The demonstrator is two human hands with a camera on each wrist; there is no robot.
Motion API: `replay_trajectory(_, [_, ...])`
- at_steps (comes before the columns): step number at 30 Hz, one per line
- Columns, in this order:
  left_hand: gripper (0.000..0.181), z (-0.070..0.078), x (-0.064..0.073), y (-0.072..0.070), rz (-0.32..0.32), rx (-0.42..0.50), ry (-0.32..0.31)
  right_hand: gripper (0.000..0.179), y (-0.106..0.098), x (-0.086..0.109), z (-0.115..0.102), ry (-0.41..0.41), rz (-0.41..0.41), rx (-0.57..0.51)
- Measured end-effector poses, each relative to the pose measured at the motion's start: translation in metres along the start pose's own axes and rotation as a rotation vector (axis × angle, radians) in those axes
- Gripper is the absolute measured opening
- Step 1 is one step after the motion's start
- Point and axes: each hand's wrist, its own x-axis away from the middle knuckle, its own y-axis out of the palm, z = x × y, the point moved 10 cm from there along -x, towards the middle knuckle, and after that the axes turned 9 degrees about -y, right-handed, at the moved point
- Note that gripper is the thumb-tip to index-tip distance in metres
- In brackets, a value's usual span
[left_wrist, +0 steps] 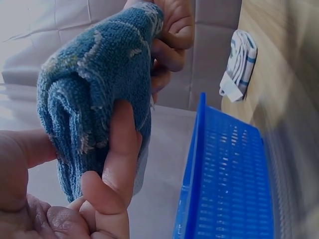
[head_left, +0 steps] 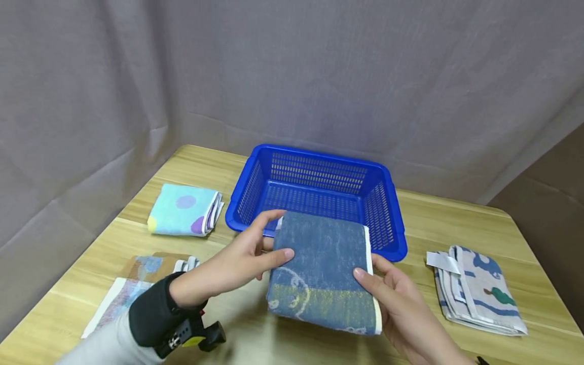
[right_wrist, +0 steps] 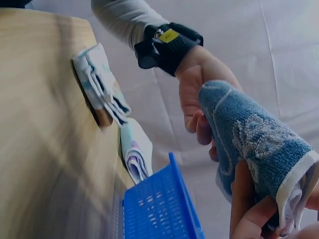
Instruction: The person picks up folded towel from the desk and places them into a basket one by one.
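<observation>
A folded blue towel (head_left: pixel 321 274) with a yellowish band and white edging is held up in front of the basket, above the table. My left hand (head_left: pixel 242 258) grips its left side, thumb on top and fingers beneath. On the right side, my right hand (head_left: pixel 401 304) pinches the white edge the same way. The left wrist view shows the towel (left_wrist: pixel 99 84) folded in several layers between thumb and fingers. From the right wrist, the towel's underside (right_wrist: pixel 254 139) shows a pale woven pattern. Behind it stands a blue plastic basket (head_left: pixel 315 198), with part of its front hidden by the towel.
On the wooden table (head_left: pixel 237 324) lie a folded light-blue towel with dots (head_left: pixel 182 208) at left, a brown-and-white patterned towel (head_left: pixel 150 268) partly behind my left forearm, and a folded white-and-blue towel (head_left: pixel 483 291) with a tag at right. A grey curtain (head_left: pixel 292 76) hangs behind.
</observation>
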Motion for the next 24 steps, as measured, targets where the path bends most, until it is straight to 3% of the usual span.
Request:
replay_trajectory(9, [0.065, -0.006, -0.022, -0.011, 0.010, 0.013, -0.036, 0.058, -0.020, -0.026, -0.004, -0.013, 0.095, 0.108])
replay_trajectory(18, [0.065, -0.005, -0.053, -0.025, 0.017, 0.015, -0.118, 0.053, -0.025, -0.050, -0.021, -0.057, 0.047, 0.101])
replay_trajectory(24, [0.063, -0.001, -0.070, -0.037, 0.033, -0.014, -0.135, 0.047, -0.033, -0.072, -0.032, -0.077, 0.055, 0.142])
